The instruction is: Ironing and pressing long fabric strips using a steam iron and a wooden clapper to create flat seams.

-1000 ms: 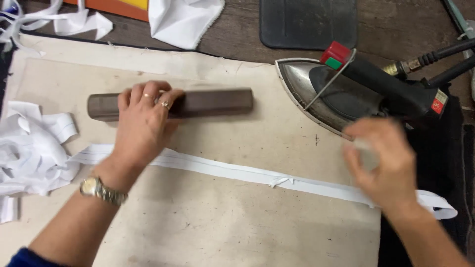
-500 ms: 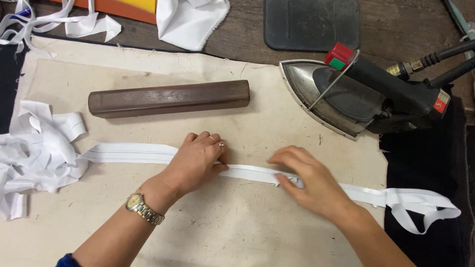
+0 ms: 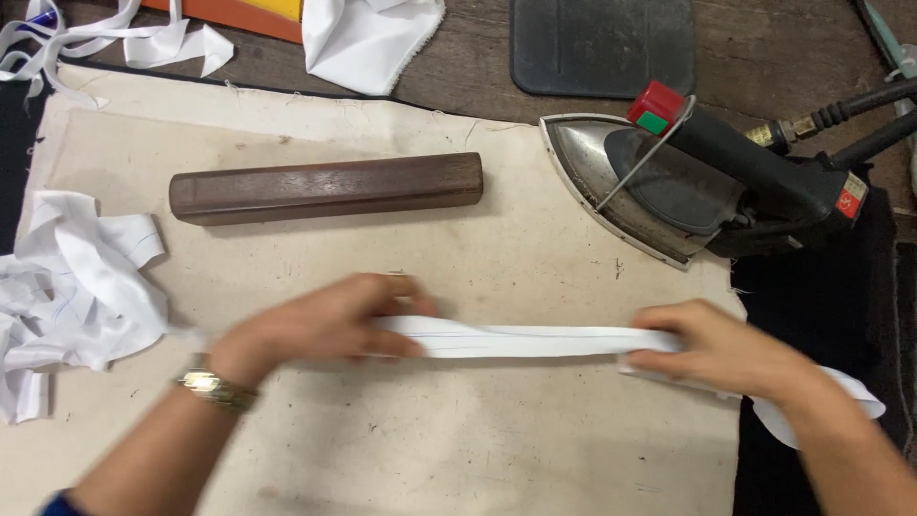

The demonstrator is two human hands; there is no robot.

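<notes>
We are holding a long white fabric strip (image 3: pixel 535 339) between both hands, and it is lying stretched across the middle of the padded cloth worktop (image 3: pixel 401 449). Half a second ago both hands were sitting close together on the strip near its centre; now they are spreading apart, so the span between them is pulled straight and flat. A second ago the left hand was resting on the wooden block instead, and the right was up beside the iron. So the work is shifting from the tools to smoothing and tensioning the strip itself.

Our left hand (image 3: pixel 320 330), blurred by motion and wearing a wristwatch (image 3: pixel 212 387), is closing its fingers over the strip's left part. Our right hand (image 3: pixel 716 349) is pinching the strip's right part, whose loose tail is trailing off past the edge onto dark fabric (image 3: pixel 821 306).

The dark wooden block (image 3: pixel 327 187) is lying untouched above the strip, well apart from it. The steam iron (image 3: pixel 688 182) is standing tipped on its side at the upper right, its hoses running off frame. A heap of white scraps (image 3: pixel 72 287) is sitting at the left edge. Beyond the cloth we are seeing a dark wood bench (image 3: pixel 764 48), a black mat (image 3: pixel 602 43) and more white cloth (image 3: pixel 368 38).
</notes>
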